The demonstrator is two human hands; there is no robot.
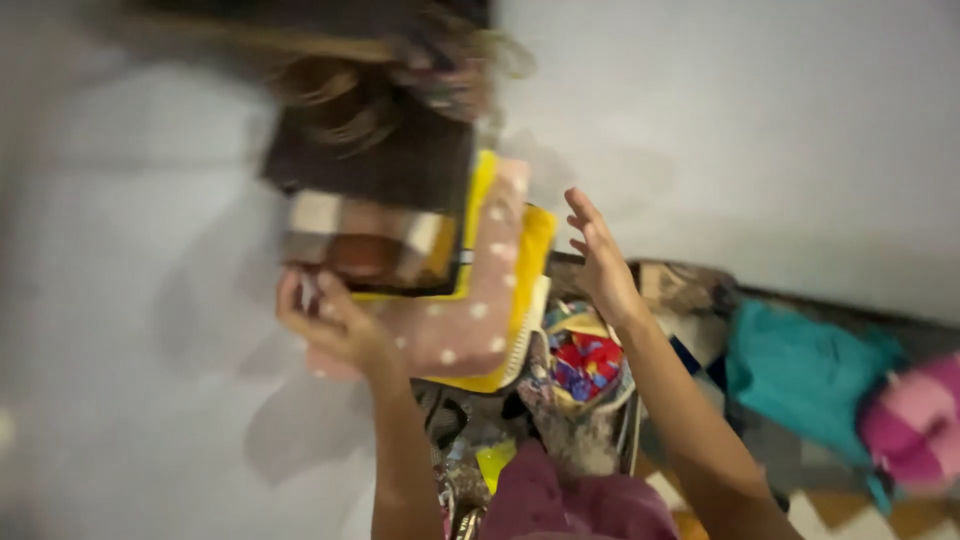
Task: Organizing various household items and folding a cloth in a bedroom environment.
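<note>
Pink white-dotted cloth: soft, matt fabric, held up against a flat yellow panel of smooth, slightly glossy look, material not determinable. Dark brown rectangular board: matt, flat surface; blurred. Teal cloth heap: matt woven textile, creased. Pink fluffy bundle: plush, matt pile. White wall: smooth, matt painted finish.

Flat yellow-edged package, held against wall

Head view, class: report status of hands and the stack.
Left hand grips stacked fabrics. Right hand open, apart from them. Clutter bin below.
</note>
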